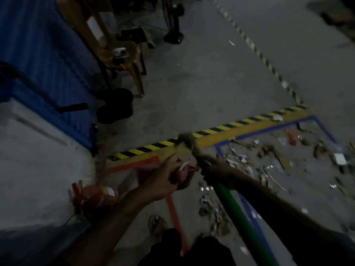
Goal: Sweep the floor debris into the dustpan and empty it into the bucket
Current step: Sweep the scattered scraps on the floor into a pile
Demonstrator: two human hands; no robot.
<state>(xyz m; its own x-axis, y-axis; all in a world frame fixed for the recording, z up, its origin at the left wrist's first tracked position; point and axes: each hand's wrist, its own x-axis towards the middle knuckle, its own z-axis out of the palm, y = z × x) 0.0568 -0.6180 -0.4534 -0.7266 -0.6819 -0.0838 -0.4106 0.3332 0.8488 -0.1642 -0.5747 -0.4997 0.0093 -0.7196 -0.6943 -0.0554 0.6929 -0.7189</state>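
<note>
My right hand (217,174) grips a green broom handle (236,210) near its upper end. The blurred bristle head (185,142) hangs over the yellow floor stripe. My left hand (167,177) holds a pink-red handle with a white loop (182,172), just left of the broom; what it belongs to is hidden. Floor debris (272,156) of paper scraps, foil and wrappers lies scattered inside a blue taped rectangle to the right. More debris (213,210) lies by the broom handle. A black round container (115,106) stands at the left, too dark to identify.
A blue corrugated wall (38,45) and a white box (28,150) fill the left. A brown plastic chair (123,48) stands behind the black container. A red object (99,194) lies near my left forearm. Yellow-black hazard tape (230,124) crosses the concrete floor. My sandalled foot (156,224) shows below.
</note>
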